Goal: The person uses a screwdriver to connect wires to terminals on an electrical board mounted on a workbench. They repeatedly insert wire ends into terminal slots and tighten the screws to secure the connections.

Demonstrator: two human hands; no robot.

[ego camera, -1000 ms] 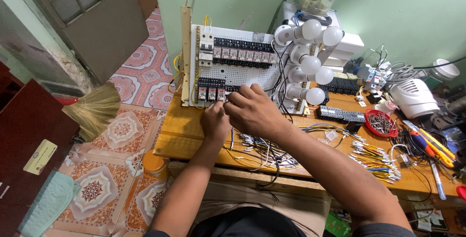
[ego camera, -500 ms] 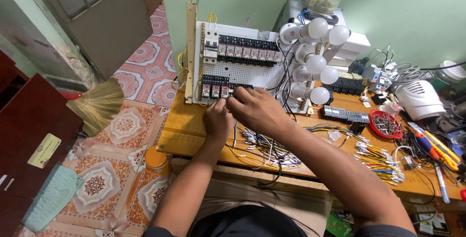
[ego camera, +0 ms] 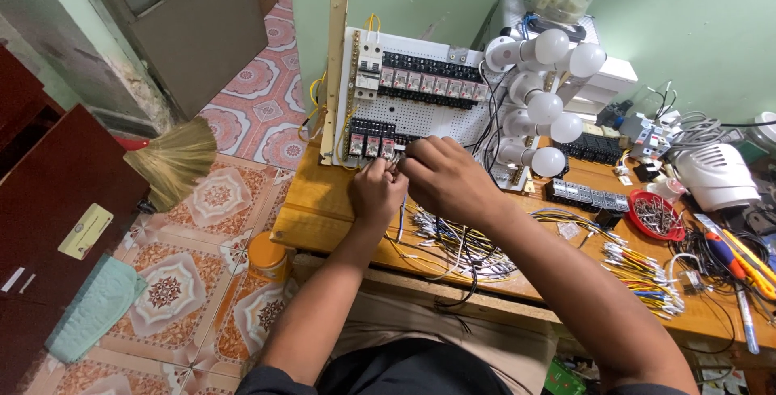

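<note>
- The white perforated panel [ego camera: 440,112] stood upright at the back of the wooden table [ego camera: 323,201].
- The left hand [ego camera: 376,193] was curled at the panel's lower relay row [ego camera: 370,138]; what its grip held could not be told.
- The right hand [ego camera: 444,177], fingers bent, lay beside it at the panel's base.
- Loose wires [ego camera: 461,237] lay just before the panel.

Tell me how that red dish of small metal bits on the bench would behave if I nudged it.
The red dish looks shallow and light, so it would probably slide across the wooden bench rather than tip. Its loose metal pieces may rattle or spill over the low rim. Tangled wires beside it could snag it.
</note>
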